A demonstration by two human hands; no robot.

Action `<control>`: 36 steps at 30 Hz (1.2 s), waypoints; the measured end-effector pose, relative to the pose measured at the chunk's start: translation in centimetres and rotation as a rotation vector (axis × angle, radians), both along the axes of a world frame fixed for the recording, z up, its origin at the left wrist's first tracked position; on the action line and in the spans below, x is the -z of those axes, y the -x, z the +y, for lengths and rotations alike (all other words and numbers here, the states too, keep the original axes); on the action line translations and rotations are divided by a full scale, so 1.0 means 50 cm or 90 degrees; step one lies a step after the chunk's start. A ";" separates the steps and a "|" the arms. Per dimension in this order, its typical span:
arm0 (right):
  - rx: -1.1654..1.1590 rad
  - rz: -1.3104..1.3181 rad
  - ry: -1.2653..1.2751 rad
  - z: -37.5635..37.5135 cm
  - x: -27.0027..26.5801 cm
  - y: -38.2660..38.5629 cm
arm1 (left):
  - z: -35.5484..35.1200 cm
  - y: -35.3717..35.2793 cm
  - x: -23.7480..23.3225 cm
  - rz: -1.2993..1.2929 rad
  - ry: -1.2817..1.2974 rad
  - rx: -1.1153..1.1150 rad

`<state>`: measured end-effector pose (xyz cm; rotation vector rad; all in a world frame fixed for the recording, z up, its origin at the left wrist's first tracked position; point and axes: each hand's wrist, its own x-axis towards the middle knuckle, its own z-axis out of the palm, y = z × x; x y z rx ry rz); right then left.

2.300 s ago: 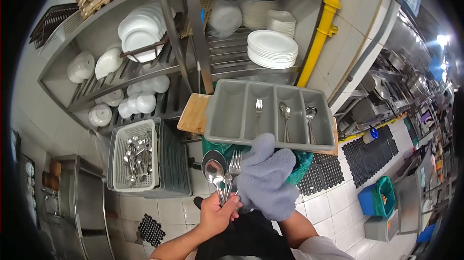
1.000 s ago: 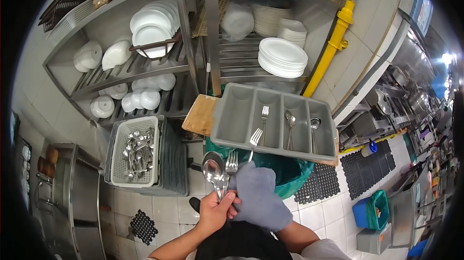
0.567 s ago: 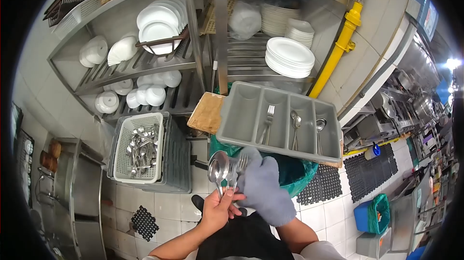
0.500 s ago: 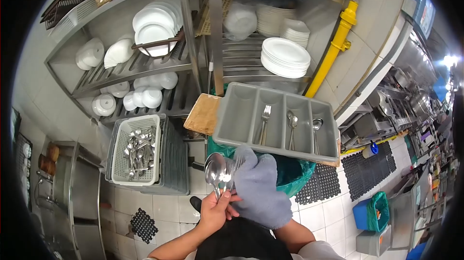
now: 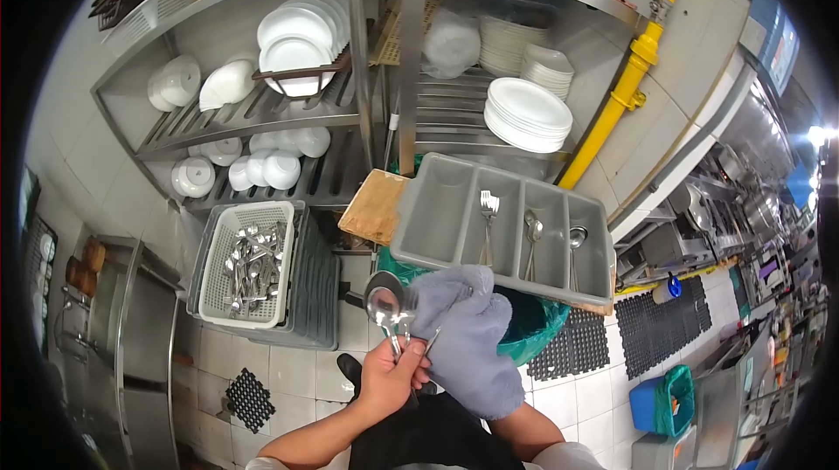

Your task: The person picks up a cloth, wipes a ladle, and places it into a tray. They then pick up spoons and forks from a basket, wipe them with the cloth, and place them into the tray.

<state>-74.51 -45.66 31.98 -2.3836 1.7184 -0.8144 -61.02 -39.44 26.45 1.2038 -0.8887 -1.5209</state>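
My left hand [image 5: 395,376] is closed around the handles of several shiny spoons [image 5: 383,302], their bowls pointing up. Beside it, a fluffy grey cloth [image 5: 472,348] covers my right hand, whose fingers are hidden; the cloth is bunched and folded at the top. A thin metal handle [image 5: 433,342] sticks out of the cloth toward my left hand; the other end of that piece is hidden. Just beyond the cloth lies a grey cutlery tray [image 5: 430,208] with four long compartments. Its leftmost one is bare; forks [image 5: 488,212], spoons [image 5: 531,234] and larger spoons [image 5: 577,247] lie in the others.
A white basket [image 5: 210,282] of mixed cutlery rests on stacked grey crates [image 5: 313,295] at left. Steel racks [image 5: 262,125] behind hold white plates [image 5: 529,112] and bowls. A green-lined bin [image 5: 546,330] stands under the tray. A yellow pipe [image 5: 625,81] runs up the wall.
The cloth has folded over at the top, and a thin handle now shows at its left side. The spoons in my left hand have shifted slightly. My view has turned a little.
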 end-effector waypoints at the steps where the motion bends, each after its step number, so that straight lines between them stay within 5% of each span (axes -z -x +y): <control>1: 0.009 0.020 -0.003 -0.004 -0.003 0.001 | 0.003 0.005 0.001 -0.024 0.034 -0.011; 17: 0.141 0.233 0.090 -0.056 -0.107 0.067 | 0.034 -0.011 -0.016 -0.073 0.004 0.053; 19: 0.071 0.254 0.149 -0.031 -0.126 0.075 | 0.027 0.002 0.144 -0.183 0.291 0.016; 20: -0.010 0.158 0.155 -0.040 -0.115 -0.011 | 0.046 -0.092 0.110 -0.287 0.270 -0.054; 24: 0.060 0.135 -0.018 0.018 -0.106 0.006 | 0.022 -0.015 -0.018 0.023 0.069 -0.009; 36: 0.017 0.111 -0.063 -0.036 -0.025 0.026 | 0.000 -0.013 0.026 -0.054 0.069 0.106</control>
